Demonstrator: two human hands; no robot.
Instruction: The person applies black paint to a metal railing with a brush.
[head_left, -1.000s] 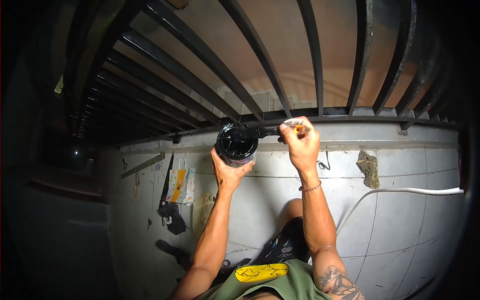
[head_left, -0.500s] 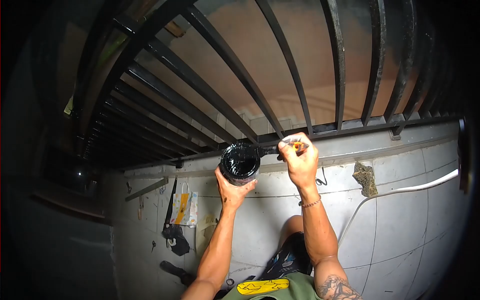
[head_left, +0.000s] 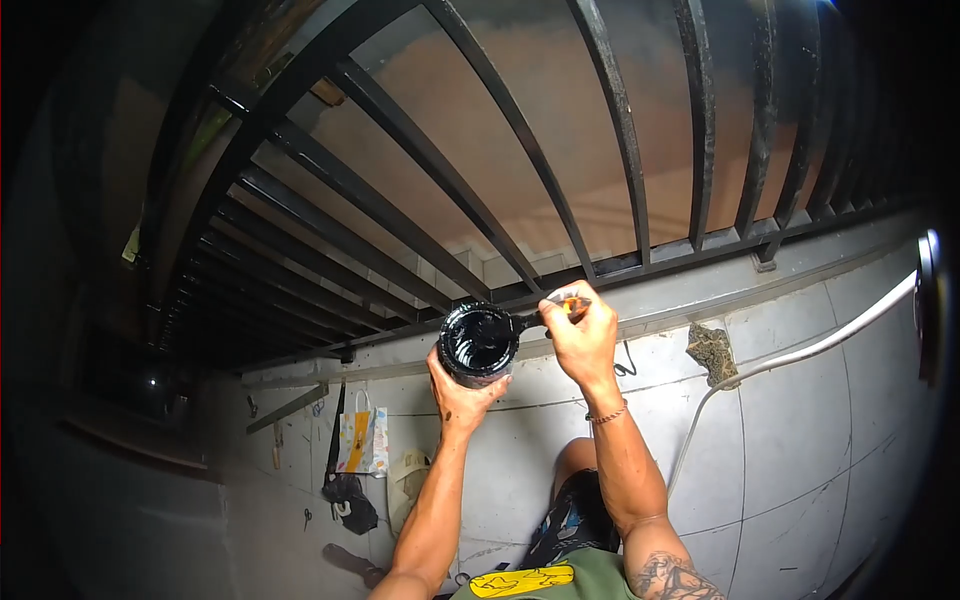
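Note:
My left hand (head_left: 465, 398) is wrapped round the lower side of a round can (head_left: 478, 345) of glossy black paint. In my right hand (head_left: 583, 335) is a paint brush (head_left: 530, 321), gripped by its orange and black handle. The brush's dark head reaches the can's right rim; its bristle tips are hard to tell from the black paint. Just beyond both hands runs the bottom rail of a black metal railing (head_left: 620, 264), with upright bars rising from it.
A pale ledge (head_left: 690, 290) lies under the railing. On the tiled floor are a patterned paper bag (head_left: 362, 440), a black bag (head_left: 352, 505), scissors (head_left: 307, 518) and a rough brown piece (head_left: 711, 352). A white hose (head_left: 800, 354) curves at the right.
The brush has moved slightly left and down, to the can's rim. The can sits a little lower against the railing, and the whole view has shifted slightly.

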